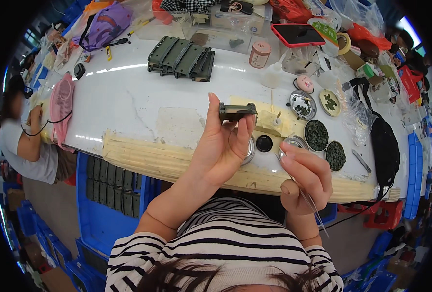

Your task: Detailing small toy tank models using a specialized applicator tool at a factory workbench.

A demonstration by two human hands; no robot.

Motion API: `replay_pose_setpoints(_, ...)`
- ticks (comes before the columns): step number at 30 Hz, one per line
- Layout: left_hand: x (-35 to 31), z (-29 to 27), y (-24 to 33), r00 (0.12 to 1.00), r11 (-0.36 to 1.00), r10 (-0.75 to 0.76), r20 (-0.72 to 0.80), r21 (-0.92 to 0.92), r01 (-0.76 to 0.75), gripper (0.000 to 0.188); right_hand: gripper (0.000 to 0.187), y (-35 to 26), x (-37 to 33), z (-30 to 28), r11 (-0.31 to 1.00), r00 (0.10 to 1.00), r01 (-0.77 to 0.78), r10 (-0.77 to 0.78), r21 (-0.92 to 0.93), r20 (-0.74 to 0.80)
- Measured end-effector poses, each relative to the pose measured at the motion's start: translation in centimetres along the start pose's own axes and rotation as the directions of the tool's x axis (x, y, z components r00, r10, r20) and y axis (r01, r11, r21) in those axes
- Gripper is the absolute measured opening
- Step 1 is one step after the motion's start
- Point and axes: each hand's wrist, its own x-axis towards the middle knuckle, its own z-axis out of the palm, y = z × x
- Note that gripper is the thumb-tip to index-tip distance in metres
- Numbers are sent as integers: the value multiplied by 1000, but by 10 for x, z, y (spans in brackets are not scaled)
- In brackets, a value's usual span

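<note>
In the middle of the frame the left hand pinches a small camouflage block, while the right hand pinches thin tweezers at lower right.

A small matt camouflage-painted plastic block and thin shiny metal tweezers. The desk top is smooth, glossy white, its near edge wrapped in rough cream tape. Round shiny metal tins sit toward its right edge.
</note>
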Motion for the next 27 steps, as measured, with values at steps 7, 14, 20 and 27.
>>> replay_pose_setpoints(7, 1, 1, 0, 1000, 1000, 10, -11, -4, -10, 55, 32, 2, -1, 3, 1000, 1000, 7, -7, -9, 2)
replay_pose_setpoints(14, 1, 5, -4, 996, 994, 64, -57, 94, -59, 54, 36, 2, -2, 5, 1000, 1000, -2, 2, -1, 27)
replay_pose_setpoints(20, -1, 6, -6, 985, 977, 128, -114, 184, -106, 54, 34, 2, 0, 11, 999, 999, 37, -37, -22, -5)
replay_pose_setpoints(27, -13, 3, -19, 915, 756, 393, -88, 598, -267, 44, 29, 5, 11, 7, 984, 986, 152, -144, -90, 83)
